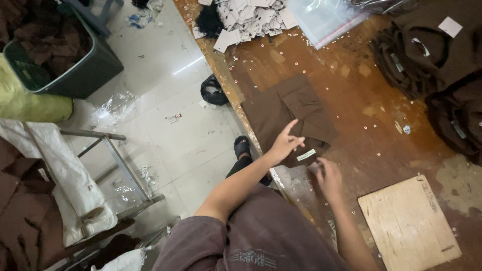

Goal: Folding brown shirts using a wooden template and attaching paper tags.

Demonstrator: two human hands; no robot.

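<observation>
Nearest us, our right hand (329,178) hovers over a clear plastic sleeve (296,183) at the table (351,105) edge; its fingers are blurred, so we cannot tell their grip. At eleven o'clock from it, our left hand (285,143) rests on a folded brown garment (291,118), fingers spread loose, pinching nothing, beside its white label (306,155). The garment looks folded but not yet bagged. At four o'clock lies a plywood board (409,223). Farther, at one o'clock, brown garments (432,55) are stacked; at twelve lie paper tags (251,20) and a clear bag (324,17). Far at ten o'clock, a dark basket (85,70) holds brown cloth.
</observation>
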